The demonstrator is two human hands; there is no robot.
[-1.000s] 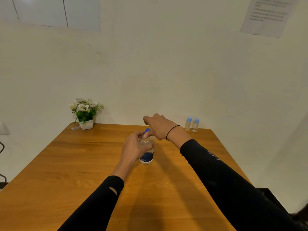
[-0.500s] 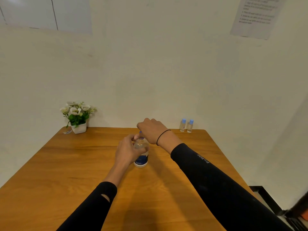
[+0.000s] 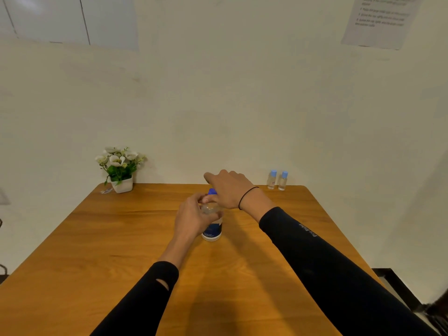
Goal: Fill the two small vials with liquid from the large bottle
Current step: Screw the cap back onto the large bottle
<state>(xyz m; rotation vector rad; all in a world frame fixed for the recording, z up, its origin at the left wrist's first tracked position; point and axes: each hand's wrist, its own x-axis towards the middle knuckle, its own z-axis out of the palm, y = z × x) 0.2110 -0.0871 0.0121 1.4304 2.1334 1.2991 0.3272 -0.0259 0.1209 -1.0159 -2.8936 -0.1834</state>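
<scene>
Pale plaster wall rose behind a wooden surface (image 3: 121, 251), with a printed sheet (image 3: 380, 20) taped high at about one o'clock. Near the middle of the surface stood the large bottle (image 3: 213, 229), upright, clear, with a dark blue label low on its body and a blue cap (image 3: 212, 191) on top. The left hand (image 3: 194, 217) was wrapped around the bottle's upper body from the nine o'clock side, its fingers (image 3: 203, 202) curled about the shoulder just under the cap, so the bottle was firmly grasped. The right hand (image 3: 230, 187) came over from three o'clock, palm down, a thin black band on the wrist; its fingers (image 3: 211, 178) arched above and around the cap, which showed only at the hand's left edge, and they appeared to pinch it, though the contact itself was hidden beneath the hand. Both arms wore black sleeves. The two small vials (image 3: 277, 180) stood upright and just beside each other at the far edge of the surface, at about one o'clock from the bottle and well apart from both hands, each with a light blue cap on. A white pot of white flowers (image 3: 120, 169) sat at the far left corner, around eleven o'clock.
</scene>
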